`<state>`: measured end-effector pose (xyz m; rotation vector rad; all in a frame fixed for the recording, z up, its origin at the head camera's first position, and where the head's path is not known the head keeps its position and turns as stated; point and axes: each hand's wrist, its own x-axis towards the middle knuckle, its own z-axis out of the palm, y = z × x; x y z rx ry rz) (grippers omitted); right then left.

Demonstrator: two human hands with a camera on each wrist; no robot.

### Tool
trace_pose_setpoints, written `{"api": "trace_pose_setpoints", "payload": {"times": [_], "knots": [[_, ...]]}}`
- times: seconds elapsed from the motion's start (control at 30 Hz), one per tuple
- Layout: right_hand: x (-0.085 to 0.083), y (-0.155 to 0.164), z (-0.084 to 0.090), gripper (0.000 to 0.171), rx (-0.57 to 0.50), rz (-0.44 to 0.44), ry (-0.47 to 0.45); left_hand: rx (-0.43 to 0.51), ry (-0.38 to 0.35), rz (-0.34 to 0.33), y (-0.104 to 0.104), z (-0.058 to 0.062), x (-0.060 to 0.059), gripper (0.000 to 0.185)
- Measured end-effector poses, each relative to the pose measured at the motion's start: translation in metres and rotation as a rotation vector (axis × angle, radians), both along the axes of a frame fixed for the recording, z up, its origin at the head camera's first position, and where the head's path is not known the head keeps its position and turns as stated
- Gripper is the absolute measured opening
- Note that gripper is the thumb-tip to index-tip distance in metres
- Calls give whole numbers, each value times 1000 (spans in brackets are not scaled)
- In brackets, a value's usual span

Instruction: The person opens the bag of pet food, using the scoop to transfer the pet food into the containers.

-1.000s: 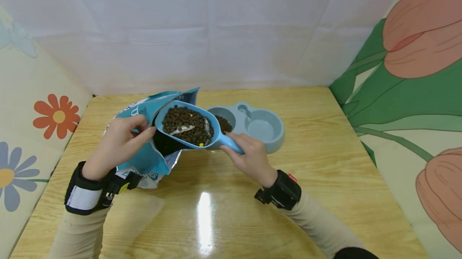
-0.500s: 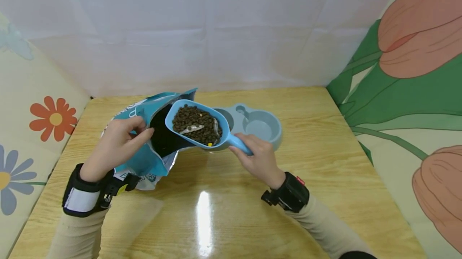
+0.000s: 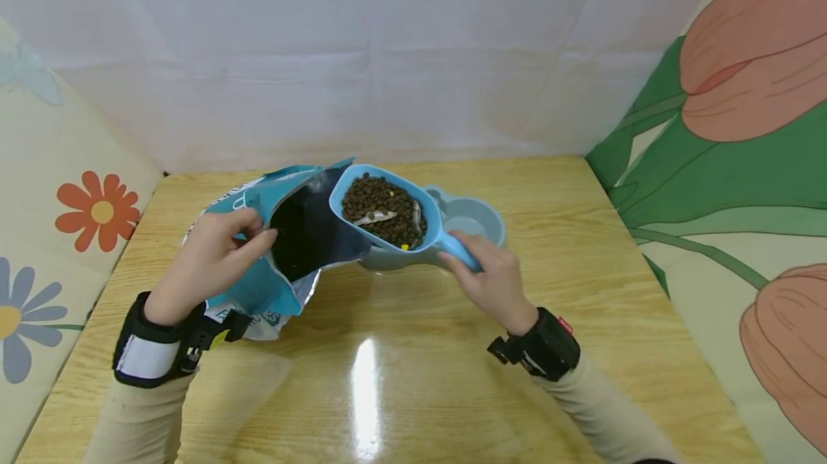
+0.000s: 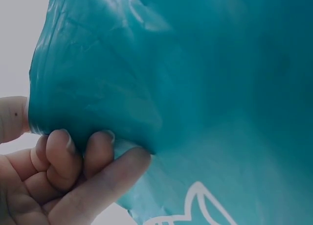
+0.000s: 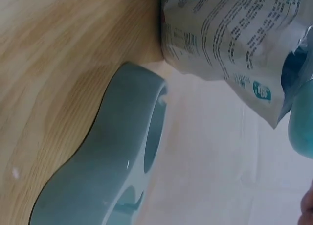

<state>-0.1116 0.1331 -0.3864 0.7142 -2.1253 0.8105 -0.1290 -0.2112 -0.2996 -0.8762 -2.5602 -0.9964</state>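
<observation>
My right hand [image 3: 489, 279] grips the handle of a blue scoop [image 3: 388, 214] heaped with brown kibble. The scoop hovers over the left bowl of a grey-blue double pet bowl [image 3: 477, 221], which it mostly hides. My left hand [image 3: 209, 261] pinches the rim of an open teal pet-food bag [image 3: 284, 234] and holds its mouth wide. In the left wrist view, fingers [image 4: 68, 161] clamp the teal bag [image 4: 186, 88]. The right wrist view shows the double bowl [image 5: 112, 176] from the side, the bag's printed back [image 5: 230, 44] and an edge of the scoop [image 5: 301, 132].
The wooden table [image 3: 413, 378] carries the bag at the left and the bowl at the centre back. A white sheet [image 3: 362, 47] hangs behind, and flower-print panels [image 3: 743, 126] close off both sides.
The right hand has carried the full scoop out of the bag's mouth and rightward, to above the left bowl. The left hand has kept its hold on the bag.
</observation>
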Motion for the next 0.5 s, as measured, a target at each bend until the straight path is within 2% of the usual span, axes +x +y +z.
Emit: {"api": "trace_pose_setpoints", "payload": {"times": [0.27, 0.5], "knots": [[-1, 3, 4, 48, -17, -5, -5, -13, 5, 38, -20, 11, 15, 22], [0, 0, 2, 49, -40, -7, -20, -42, -11, 100, -38, 20, 33, 23]]}}
